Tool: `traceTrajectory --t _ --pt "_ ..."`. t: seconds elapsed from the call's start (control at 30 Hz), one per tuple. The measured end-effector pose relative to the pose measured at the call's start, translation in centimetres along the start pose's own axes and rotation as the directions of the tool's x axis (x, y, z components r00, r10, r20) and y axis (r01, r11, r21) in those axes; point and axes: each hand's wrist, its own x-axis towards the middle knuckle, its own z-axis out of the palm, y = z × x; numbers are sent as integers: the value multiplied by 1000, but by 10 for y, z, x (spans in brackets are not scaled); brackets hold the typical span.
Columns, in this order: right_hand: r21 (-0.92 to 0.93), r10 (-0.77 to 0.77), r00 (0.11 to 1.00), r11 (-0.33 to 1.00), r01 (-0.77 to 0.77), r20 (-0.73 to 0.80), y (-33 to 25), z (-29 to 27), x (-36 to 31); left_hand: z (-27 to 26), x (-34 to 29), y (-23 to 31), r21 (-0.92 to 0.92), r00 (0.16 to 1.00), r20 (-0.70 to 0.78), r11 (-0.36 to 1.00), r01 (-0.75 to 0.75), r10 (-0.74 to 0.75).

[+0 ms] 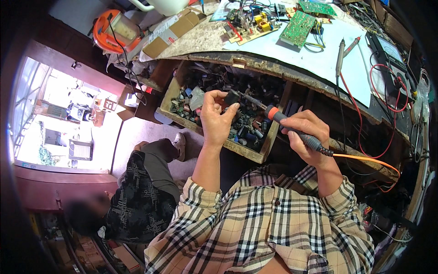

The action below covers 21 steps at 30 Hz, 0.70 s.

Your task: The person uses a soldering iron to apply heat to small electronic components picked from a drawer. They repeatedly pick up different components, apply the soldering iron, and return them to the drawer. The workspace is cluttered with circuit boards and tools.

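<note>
Over an open wooden drawer (248,153) full of loose electronic parts, my left hand (215,116) pinches a small black block-shaped component (232,97) between thumb and fingers. My right hand (310,132) grips a soldering iron (297,130) with a dark handle and an orange-red collar. Its metal tip points left, toward the black component; whether the two touch I cannot tell. An orange cord (365,158) runs from the handle off to the right.
Green circuit boards (296,29) lie on white paper on the bench (214,43). Meter probes (340,57) with red and black leads reach an analog multimeter (392,55) at right. An orange container (116,32) stands at the back left. Another person (141,196) is close on my left.
</note>
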Motion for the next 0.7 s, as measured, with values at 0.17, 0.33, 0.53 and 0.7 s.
traceTrajectory --t 0.17,0.33,0.53,0.7 --pt "-30 -1 1000 1000 2 31 -2 0 1 0 0 -1 13 1000 -5 1000 17 -17" --pt "-42 -30 998 999 32 52 -2 -2 3 -2 1 -4 38 999 -47 999 12 -11" --pt "-57 -34 998 998 37 52 -4 -2 4 -2 1 -4 -9 999 -44 1000 -14 14" --pt "-48 -33 999 998 34 27 -2 -1 3 -2 1 -5 -36 1000 -31 999 1 -2"
